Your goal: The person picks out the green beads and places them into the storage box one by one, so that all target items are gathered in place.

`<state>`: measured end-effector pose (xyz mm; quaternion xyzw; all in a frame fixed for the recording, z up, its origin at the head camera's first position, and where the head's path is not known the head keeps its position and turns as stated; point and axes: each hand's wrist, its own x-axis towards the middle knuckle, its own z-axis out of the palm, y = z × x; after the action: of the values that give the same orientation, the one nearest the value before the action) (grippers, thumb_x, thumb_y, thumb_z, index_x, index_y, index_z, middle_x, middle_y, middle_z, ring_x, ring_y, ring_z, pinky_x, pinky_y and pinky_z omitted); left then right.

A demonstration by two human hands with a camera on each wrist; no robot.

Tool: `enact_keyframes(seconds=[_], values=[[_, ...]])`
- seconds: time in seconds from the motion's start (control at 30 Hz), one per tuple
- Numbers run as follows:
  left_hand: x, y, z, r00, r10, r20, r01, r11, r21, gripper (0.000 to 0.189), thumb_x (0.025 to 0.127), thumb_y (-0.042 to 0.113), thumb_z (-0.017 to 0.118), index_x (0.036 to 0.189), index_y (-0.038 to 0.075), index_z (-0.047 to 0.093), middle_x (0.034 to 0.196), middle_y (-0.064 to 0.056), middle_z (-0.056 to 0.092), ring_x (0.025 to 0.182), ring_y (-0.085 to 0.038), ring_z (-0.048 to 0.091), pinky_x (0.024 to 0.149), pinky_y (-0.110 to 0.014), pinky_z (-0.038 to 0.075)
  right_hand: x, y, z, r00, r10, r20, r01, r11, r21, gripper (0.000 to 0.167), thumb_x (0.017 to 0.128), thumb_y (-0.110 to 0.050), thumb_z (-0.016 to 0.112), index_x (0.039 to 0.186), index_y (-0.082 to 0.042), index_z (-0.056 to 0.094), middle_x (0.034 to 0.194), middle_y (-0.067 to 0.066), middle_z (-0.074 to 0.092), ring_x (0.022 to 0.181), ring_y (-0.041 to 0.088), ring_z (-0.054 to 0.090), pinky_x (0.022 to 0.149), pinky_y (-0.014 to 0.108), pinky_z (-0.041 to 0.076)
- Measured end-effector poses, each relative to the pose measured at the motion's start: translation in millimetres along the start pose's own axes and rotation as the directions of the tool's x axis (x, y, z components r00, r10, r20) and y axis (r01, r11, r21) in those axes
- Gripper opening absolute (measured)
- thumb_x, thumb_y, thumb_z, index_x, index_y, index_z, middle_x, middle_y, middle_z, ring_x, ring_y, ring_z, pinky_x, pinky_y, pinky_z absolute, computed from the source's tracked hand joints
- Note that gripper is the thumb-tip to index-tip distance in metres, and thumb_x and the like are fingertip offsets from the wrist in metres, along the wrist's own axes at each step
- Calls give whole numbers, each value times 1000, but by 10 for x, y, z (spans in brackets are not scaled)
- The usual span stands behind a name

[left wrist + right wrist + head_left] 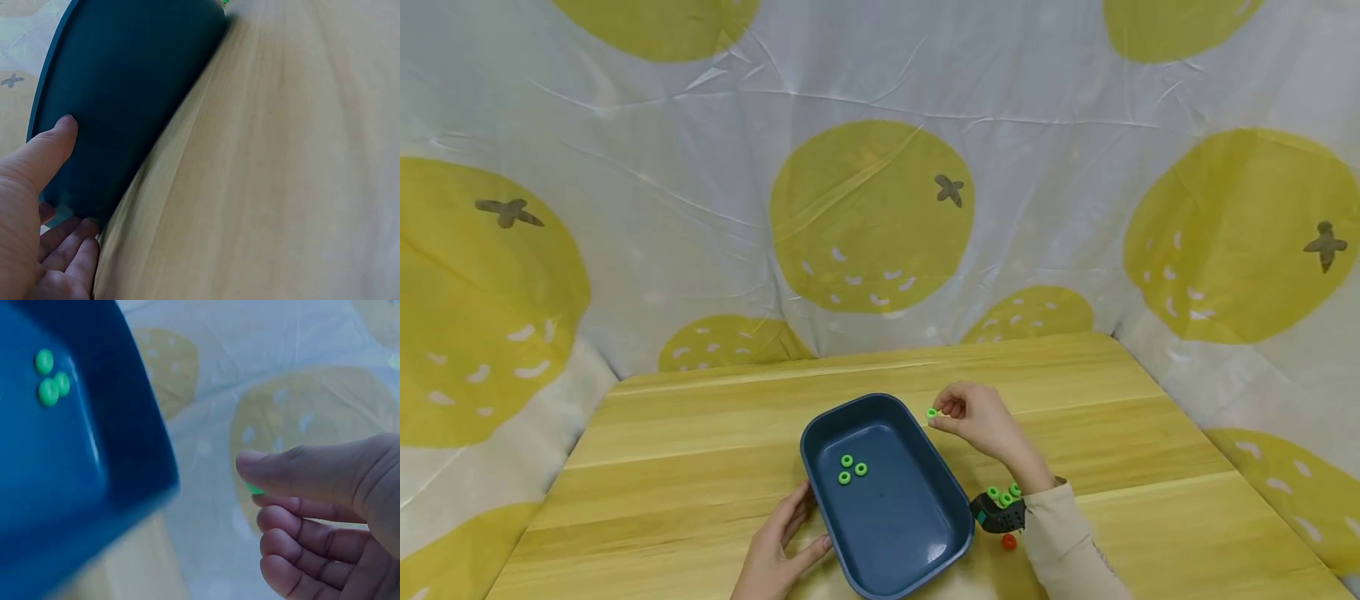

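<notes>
A dark blue rectangular tray (895,533) holds three small green rings (861,469) on its floor. My left hand (777,546) rests against the tray's left outer wall. In the left wrist view its thumb lies flat on the wall and the other fingers touch low down near the bottom edge. Beyond the tray's right rim, above the table, my right hand (973,417) pinches a small green ring (932,413) between thumb and forefinger. The thumb hides most of that ring in the right wrist view, where the other fingers are curled.
Several green rings (993,493) lie right of the tray, partly hidden by a black device (1000,515) at my right wrist. A red ring (1009,542) lies just below them. The wooden table (700,450) ends at a fruit-patterned curtain (700,200).
</notes>
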<state>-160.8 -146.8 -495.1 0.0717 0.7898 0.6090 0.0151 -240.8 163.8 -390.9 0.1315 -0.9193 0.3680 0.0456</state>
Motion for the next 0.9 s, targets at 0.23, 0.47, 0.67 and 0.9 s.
enact_keyframes(seconds=[0.23, 0.47, 0.67, 0.9], values=[[9, -13, 22, 1000, -16, 27, 16, 1000, -8, 78, 79, 18, 84, 145, 1, 45, 146, -18, 50, 129, -32, 53, 100, -10, 43, 278, -386, 305, 982, -161, 95, 168, 983, -70, 12, 83, -13, 80, 89, -7, 71, 80, 0, 64, 72, 11, 56, 65, 24, 51], [4, 1, 9, 999, -27, 37, 27, 1000, 7, 79, 81, 19, 83, 146, 0, 43, 146, -19, 49, 130, -35, 51, 100, -9, 42, 398, -615, 709, 954, -125, 271, 189, 955, -227, 13, 84, -21, 80, 88, -12, 71, 81, -2, 64, 72, 10, 57, 63, 22, 51], [-6, 2, -6, 999, -21, 31, 21, 1000, 15, 79, 81, 19, 82, 146, 1, 43, 146, -18, 49, 130, -35, 51, 100, -9, 42, 367, -702, 959, 914, -85, 397, 226, 918, -325, 17, 80, -15, 83, 77, -16, 66, 72, -8, 57, 61, 5, 50, 54, 17, 44], [-12, 18, -14, 999, -26, 19, 25, 1000, 12, 76, 81, 18, 82, 146, 3, 45, 146, -15, 50, 129, -31, 53, 100, -10, 44, 330, -674, 1095, 886, -91, 454, 273, 894, -354, 20, 79, -15, 84, 74, -17, 65, 68, -10, 54, 59, 5, 49, 53, 17, 43]])
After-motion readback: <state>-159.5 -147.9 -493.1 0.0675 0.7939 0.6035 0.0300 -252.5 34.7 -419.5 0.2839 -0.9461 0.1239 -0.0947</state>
